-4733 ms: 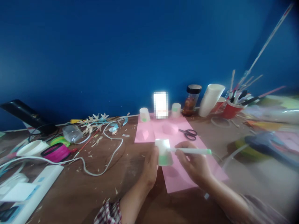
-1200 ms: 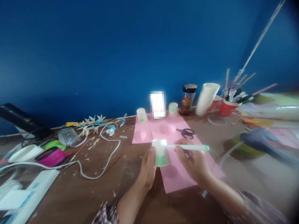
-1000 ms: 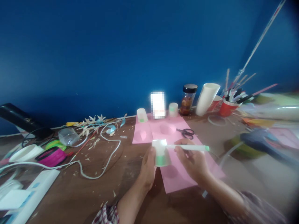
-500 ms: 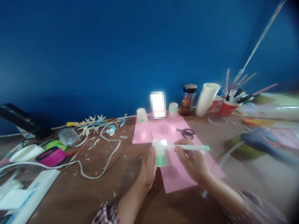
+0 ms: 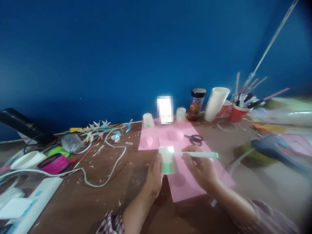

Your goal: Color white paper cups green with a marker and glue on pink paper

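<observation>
My left hand (image 5: pixel 154 177) grips a small white paper cup (image 5: pixel 168 157) from its left side. The cup is upside down, with a green patch on its lower side. In my right hand (image 5: pixel 201 169) is a white marker pen (image 5: pixel 200 154) with a green end pointing right; its other end meets the cup's right side. Both hands are over pink paper sheets (image 5: pixel 186 190). Black-handled scissors (image 5: pixel 195 139) lie just beyond my right hand. Two more white cups with green marks, one at left (image 5: pixel 148 121) and one at right (image 5: pixel 181 114), stand farther back.
A bright blurred-out screen (image 5: pixel 165 110) stands by the blue wall. To its right are a dark-lidded jar (image 5: pixel 197 104), a tall white cup stack (image 5: pixel 215 104) and a red cup (image 5: pixel 237 113) of pens. A white cable (image 5: pixel 97 185) winds across the left. A blue glue gun (image 5: pixel 275 148) lies right.
</observation>
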A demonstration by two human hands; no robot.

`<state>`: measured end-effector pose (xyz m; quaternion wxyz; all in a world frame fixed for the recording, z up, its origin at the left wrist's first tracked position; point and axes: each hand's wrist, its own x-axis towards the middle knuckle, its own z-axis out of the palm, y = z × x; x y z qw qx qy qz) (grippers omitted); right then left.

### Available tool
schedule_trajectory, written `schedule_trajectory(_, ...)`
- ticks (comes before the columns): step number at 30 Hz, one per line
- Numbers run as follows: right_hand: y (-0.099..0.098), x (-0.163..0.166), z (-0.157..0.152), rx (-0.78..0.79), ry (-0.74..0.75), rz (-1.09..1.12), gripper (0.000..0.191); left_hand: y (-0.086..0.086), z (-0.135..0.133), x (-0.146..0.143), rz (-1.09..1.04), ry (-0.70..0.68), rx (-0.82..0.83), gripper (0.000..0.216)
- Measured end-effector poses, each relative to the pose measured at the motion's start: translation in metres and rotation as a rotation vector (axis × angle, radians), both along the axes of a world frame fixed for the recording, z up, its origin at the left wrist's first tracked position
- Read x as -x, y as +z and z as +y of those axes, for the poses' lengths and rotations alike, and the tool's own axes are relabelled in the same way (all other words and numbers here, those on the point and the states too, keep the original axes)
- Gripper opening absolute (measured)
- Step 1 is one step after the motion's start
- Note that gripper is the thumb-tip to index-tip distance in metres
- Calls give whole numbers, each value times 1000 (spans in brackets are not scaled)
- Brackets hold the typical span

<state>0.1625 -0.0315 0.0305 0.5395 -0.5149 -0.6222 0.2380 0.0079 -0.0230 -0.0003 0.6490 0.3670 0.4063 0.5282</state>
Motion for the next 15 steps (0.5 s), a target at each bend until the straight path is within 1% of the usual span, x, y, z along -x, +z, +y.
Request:
schedule_trajectory(7, -3, 0, 0, 40, 35, 34, 10, -4, 1, 3, 18, -15, -57, 45)
schedule_trajectory(15, -2, 1, -2, 58, 61, 31, 11, -4, 1, 3, -26, -8, -34, 45)
